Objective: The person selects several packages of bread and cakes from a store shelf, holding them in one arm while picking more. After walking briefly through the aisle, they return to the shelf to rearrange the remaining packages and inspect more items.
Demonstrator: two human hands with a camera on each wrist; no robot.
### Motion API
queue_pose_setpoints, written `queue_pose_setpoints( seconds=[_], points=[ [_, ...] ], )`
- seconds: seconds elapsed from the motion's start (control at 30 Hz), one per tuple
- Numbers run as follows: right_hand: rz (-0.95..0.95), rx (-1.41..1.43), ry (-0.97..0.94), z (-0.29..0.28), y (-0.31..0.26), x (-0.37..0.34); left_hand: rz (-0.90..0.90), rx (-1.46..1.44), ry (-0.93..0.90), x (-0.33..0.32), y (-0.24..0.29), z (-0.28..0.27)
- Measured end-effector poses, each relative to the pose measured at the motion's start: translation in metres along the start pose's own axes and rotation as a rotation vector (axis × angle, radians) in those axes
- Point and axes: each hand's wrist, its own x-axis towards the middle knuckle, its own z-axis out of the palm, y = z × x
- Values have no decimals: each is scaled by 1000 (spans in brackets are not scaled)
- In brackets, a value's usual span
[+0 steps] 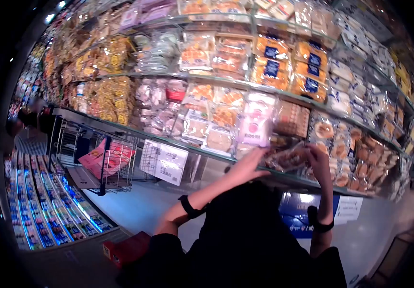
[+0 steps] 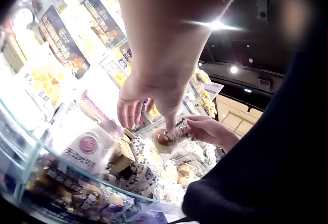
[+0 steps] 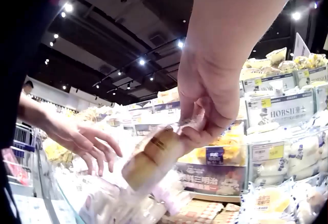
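Note:
A clear bag of brown bread rolls (image 3: 154,157) hangs from the right hand (image 3: 212,101), whose thumb and fingers pinch its end in the right wrist view. The head view has the same bag (image 1: 288,157) low over the shelf, between the right hand (image 1: 318,163) and the left hand (image 1: 247,168). Fingers of the left hand (image 3: 84,139) are spread and relaxed, a little apart from the bag. Beside that hand stands a pink and white bread package (image 1: 256,120). The left wrist view shows the left hand (image 2: 154,93) above the packages, with the right hand (image 2: 211,130) beyond.
Glass-edged shelves (image 1: 192,74) of packaged bread rise in front. A wire shopping cart (image 1: 118,165) holding a pink package stands at the left, near a white sign (image 1: 163,161). A red box (image 1: 127,248) lies at lower left. A lit display case (image 1: 55,211) runs along the far left.

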Motion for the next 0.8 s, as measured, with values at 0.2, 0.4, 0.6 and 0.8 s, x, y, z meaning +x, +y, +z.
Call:
queue_pose_setpoints(
  seconds=[0.2, 0.4, 0.6, 0.8],
  points=[
    [-236, -687, 123, 35, 64, 15, -236, -95, 47, -35, -34, -16],
    [-311, -929, -14, 81, 122, 17, -336, -39, 102, -50, -44, -28],
    [-331, -996, -60, 82, 164, 25, -402, -34, 247, -49, -59, -34],
    [-273, -907, -240, 87, 187, 37, -345, -21, 318, -51, -59, -32]
  ],
)
